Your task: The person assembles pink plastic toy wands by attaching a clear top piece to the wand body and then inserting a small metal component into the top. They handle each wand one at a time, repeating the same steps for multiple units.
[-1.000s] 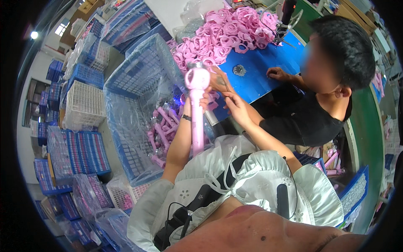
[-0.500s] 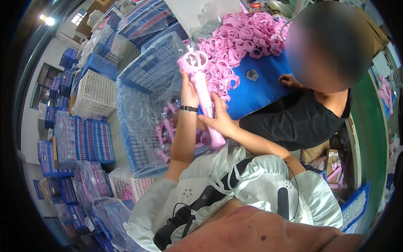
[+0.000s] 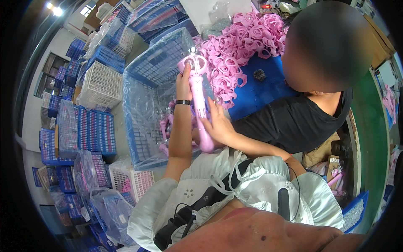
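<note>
A pink light stick (image 3: 200, 101) with a ring-like pink head and a clear bulb tip stands tilted over the crate, its rounded handle end towards me. My left hand (image 3: 184, 86) is closed around it just below the head, thumb up on the head. My right hand (image 3: 221, 125) lies along the handle's right side with fingers stretched and apart, the thumb at the handle. Beneath, a blue crate (image 3: 140, 113) lined with clear plastic holds several more pink sticks (image 3: 163, 126), partly hidden by my left forearm.
At the right sits a co-worker in a black top (image 3: 289, 119), close to my right forearm. A heap of pink ring-shaped parts (image 3: 256, 35) covers part of the blue tabletop (image 3: 268, 92). Stacked blue trays (image 3: 96, 130) and a white crate (image 3: 100, 86) stand at the left.
The light stick has shifted slightly left and turned more upright. My right hand has loosened from the handle, its fingers now spread. The co-worker's hand on the tabletop is no longer visible.
</note>
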Demonstrator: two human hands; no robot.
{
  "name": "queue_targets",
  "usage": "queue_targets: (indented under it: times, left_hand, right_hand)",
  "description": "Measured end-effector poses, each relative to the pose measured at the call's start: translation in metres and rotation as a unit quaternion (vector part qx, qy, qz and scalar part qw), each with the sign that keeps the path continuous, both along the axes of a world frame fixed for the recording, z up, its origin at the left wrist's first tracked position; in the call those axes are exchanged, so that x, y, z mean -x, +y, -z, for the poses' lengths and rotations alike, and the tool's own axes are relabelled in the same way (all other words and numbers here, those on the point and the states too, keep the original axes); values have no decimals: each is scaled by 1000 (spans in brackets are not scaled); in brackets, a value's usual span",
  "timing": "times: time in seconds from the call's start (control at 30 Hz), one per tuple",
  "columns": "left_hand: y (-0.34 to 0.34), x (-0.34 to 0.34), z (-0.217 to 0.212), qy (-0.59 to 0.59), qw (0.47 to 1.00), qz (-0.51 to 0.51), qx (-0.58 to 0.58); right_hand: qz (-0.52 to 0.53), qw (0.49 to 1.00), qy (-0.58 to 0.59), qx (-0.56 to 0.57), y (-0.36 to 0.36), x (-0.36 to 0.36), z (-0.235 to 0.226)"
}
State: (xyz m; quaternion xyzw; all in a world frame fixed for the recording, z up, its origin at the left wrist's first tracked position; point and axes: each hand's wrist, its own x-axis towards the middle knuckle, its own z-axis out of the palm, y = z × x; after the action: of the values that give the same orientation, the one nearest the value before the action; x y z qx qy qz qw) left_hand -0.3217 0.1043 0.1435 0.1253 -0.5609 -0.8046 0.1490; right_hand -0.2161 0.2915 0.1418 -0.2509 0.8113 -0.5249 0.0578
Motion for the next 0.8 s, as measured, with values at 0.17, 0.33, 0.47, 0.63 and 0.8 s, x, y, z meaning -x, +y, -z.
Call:
queue_targets:
  times: [0.17,0.33,0.47,0.63,0.8]
  left_hand:
    - [-5,-12,0,-56,998,-6,12]
    - [4,-25,-1,-54,997,57,22]
    - [14,-28,-1,-30,996,36,74]
    - [20,-40,-8,-42,993,49,101]
    - [26,-47,-14,-4,991,35,128]
  right_hand:
    - [7,993,101,63,17,13,-28]
    - [1,994,83,78,23,20,-40]
    - [-4,992,48,112,22,20,-34]
    - [-13,979,-107,175,30,19,-27]
    - [-32,976,-107,186,30,19,-25]
